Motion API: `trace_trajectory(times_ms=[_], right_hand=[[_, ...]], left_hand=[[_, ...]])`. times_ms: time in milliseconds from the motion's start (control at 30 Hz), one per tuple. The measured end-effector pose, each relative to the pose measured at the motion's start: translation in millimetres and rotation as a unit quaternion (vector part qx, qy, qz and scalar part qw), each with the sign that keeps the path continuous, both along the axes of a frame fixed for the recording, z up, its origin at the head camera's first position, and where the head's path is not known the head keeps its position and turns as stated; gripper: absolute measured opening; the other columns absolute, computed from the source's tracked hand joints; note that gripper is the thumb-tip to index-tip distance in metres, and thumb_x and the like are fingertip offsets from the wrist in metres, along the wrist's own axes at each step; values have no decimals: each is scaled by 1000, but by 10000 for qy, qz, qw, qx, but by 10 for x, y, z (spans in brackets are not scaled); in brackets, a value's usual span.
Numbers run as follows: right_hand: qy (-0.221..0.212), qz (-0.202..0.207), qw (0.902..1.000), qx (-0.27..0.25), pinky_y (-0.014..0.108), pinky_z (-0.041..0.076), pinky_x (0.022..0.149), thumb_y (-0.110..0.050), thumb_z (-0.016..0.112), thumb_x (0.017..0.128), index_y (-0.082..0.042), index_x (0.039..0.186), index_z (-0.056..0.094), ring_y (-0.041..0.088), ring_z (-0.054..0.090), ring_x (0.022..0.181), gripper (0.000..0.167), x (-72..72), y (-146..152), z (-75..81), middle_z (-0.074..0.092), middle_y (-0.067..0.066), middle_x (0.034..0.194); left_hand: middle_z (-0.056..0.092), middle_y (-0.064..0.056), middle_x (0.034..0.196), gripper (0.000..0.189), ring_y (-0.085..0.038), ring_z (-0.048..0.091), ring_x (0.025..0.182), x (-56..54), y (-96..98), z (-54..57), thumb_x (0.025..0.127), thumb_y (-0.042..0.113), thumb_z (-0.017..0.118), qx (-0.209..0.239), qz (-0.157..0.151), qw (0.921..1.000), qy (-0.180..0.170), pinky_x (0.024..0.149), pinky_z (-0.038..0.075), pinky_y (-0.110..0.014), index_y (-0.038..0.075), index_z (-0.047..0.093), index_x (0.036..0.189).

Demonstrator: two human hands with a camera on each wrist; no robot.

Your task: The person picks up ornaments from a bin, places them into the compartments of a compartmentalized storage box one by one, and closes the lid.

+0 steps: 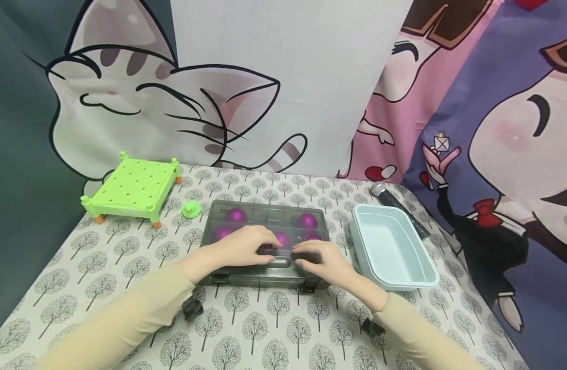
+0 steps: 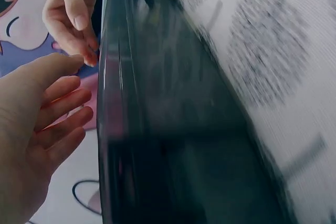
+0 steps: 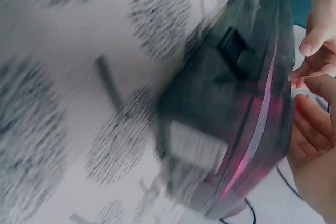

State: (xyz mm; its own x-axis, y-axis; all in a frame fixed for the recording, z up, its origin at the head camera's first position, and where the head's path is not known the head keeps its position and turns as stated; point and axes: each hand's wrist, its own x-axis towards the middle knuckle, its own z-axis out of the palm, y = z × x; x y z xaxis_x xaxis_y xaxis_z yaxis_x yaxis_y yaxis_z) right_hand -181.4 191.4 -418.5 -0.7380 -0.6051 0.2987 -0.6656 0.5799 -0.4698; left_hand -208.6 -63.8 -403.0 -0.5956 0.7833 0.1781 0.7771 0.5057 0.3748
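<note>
A dark translucent plastic case [image 1: 253, 276] lies on the table with its lid down. Several purple balls [image 1: 237, 215] show through the lid. Over its left front part is my left hand [image 1: 246, 246], fingers relaxed and slightly bent. My right hand [image 1: 322, 259] is over the right front part in much the same pose, fingertips near the left hand's. Neither hand holds anything. In the right wrist view, a black latch [image 3: 236, 53] is on the case's front side, and my right hand [image 3: 315, 129] is beside the lid. Whether the fingertips touch the lid I cannot tell.
Right of the case stands a pale blue plastic basin [image 1: 394, 246], with a black microphone [image 1: 401, 208] behind it. A small green rubber duck [image 1: 191, 208] sits to the left, near a green toy bed [image 1: 132, 182] with orange feet. Printed curtains [image 1: 292, 77] hang behind the table.
</note>
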Motion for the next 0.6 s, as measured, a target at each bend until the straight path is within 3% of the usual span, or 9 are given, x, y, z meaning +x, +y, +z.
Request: trace_trajectory(times_ms=[100,267,433,600], right_hand=[[-17,-96,9999,-33,47,55,95,-16,74,84,-6,109,72,27,69,104,27,4,118,-13,74,8,111],[62,-224,9997,-54,46,56,93,-16,76,80,-7,106,73,26,69,103,27,57,282,-52,74,7,109],[249,-195,9995,-97,47,56,93,-16,78,78,-8,104,74,26,70,102,28,135,385,-92,74,8,110],[379,-147,9991,-114,48,56,94,-17,79,76,-7,105,73,28,69,104,31,179,454,-139,73,9,112]], left_hand=[[70,-3,121,36,-20,62,118,-9,150,4,89,29,70,-32,-77,9998,-164,108,47,-38,10,69,119],[70,-2,121,37,-20,62,117,23,359,-5,88,28,71,-31,-275,9995,-138,108,47,-37,9,69,120],[67,-3,127,40,-20,59,121,155,498,-54,87,30,72,-92,-477,9988,-63,112,44,-37,10,68,121],[63,-3,134,43,-20,55,128,269,559,-120,86,34,73,-241,-478,9985,62,115,40,-38,11,67,122]])
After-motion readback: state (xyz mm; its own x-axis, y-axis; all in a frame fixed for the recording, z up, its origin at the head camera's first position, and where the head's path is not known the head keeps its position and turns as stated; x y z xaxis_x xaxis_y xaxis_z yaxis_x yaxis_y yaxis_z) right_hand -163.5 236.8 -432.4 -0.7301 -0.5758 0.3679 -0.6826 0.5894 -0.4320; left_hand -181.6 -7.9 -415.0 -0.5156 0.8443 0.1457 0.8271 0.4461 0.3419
